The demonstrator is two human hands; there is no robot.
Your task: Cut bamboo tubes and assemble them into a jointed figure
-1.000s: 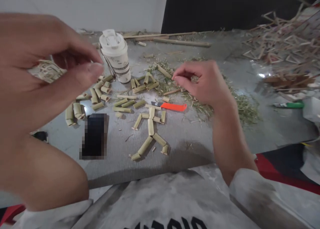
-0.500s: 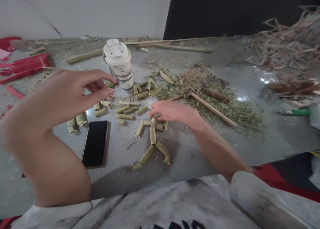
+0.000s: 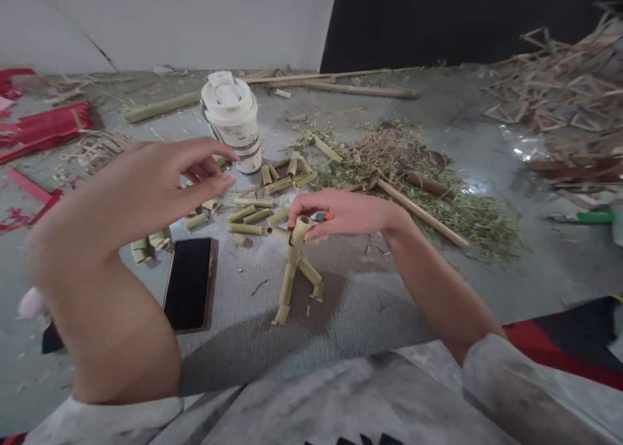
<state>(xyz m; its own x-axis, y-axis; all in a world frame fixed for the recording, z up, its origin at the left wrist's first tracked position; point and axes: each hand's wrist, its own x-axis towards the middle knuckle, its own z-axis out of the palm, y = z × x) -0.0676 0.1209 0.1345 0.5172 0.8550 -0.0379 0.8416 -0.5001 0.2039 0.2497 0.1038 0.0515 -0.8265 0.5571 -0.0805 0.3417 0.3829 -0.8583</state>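
Bamboo stick figure [image 3: 294, 270], assembled from short pale green tube segments: a hollow head piece at the top, a trunk, and two splayed legs whose feet rest on the grey table [image 3: 370, 302], just right of the black phone [image 3: 187, 283]. The right hand [image 3: 343, 213] pinches the head end between thumb and fingers, tilting the figure up. The left hand [image 3: 146, 192] hovers above loose bamboo segments [image 3: 243, 213] near the white lidded cup [image 3: 233, 120], thumb and forefinger narrowly parted, holding nothing visible.

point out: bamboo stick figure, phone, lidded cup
bamboo stick figure [image 3: 293, 263]: head view, on its trunk piece.
phone [image 3: 188, 283]: head view, middle of the dark screen.
lidded cup [image 3: 242, 140]: head view, on the cup wall below the lid.
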